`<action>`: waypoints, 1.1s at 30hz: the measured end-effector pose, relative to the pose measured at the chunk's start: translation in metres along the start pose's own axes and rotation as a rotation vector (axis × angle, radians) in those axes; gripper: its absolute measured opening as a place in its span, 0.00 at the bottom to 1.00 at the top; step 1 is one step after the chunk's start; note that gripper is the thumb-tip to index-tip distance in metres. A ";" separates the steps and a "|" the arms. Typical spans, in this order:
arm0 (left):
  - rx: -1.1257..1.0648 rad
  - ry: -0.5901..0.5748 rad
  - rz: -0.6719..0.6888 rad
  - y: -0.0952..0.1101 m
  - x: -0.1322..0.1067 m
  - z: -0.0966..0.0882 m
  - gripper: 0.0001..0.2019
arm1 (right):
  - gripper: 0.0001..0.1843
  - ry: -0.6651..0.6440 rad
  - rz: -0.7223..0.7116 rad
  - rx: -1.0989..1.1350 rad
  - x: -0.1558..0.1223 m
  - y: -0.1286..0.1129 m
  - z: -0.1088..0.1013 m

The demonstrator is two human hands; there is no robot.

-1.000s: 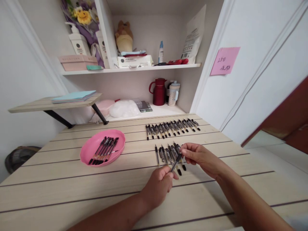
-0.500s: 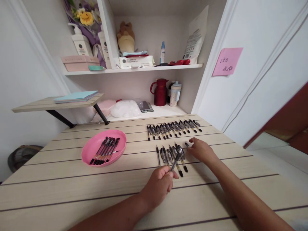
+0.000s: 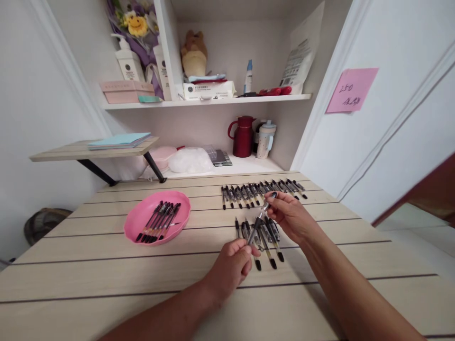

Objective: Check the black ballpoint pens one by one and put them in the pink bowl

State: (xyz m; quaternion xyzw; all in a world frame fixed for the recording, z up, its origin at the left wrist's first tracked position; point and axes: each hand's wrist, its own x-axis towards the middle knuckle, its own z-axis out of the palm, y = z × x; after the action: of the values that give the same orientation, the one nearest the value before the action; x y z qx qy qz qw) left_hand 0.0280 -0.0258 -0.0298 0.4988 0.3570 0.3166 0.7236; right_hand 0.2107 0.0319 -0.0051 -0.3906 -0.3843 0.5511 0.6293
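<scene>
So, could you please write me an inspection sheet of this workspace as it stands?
Surface: light wooden desk with dark lines across it.
Things: farther row of pens and nearer row of pens on the desk; pens also in the pink tray.
Clutter: red jug, speckled cup and white bag behind the desk.
Left grip: closed around the held pen.
Right grip: pinching a small black-ended piece at the pen's upper end.
Cables: thin line at right; cable or seam, cannot tell.
Surroundings: plush toy on the upper shelf; pink note at right.

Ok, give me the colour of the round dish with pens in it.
The dish is bright pink, plain to see in the head view.
</scene>
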 end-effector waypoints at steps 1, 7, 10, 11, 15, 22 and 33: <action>0.000 0.007 -0.002 0.001 0.000 0.000 0.11 | 0.11 0.000 -0.003 -0.005 0.000 0.001 0.000; 0.021 0.025 -0.024 0.004 -0.002 0.002 0.10 | 0.12 -0.055 0.041 -0.038 -0.007 0.006 0.004; 0.061 0.042 -0.024 0.004 -0.001 0.000 0.11 | 0.12 -0.083 0.086 -0.052 -0.012 0.009 0.008; 0.076 0.046 -0.021 0.004 0.000 -0.001 0.12 | 0.12 -0.090 0.098 -0.055 -0.013 0.010 0.009; 0.145 0.052 0.026 0.002 0.005 -0.007 0.15 | 0.12 -0.125 0.120 -0.081 -0.017 0.017 0.013; 0.212 0.108 0.108 -0.002 0.010 -0.012 0.15 | 0.11 -0.132 0.119 -0.079 -0.023 0.027 0.018; 0.307 0.166 0.156 0.005 0.013 -0.009 0.16 | 0.11 -0.131 0.106 -0.044 -0.025 0.032 0.020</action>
State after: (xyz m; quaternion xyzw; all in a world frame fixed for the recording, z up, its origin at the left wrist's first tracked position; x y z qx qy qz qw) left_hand 0.0271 -0.0088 -0.0300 0.6017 0.4201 0.3536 0.5801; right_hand 0.1772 0.0110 -0.0275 -0.3872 -0.4152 0.5994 0.5642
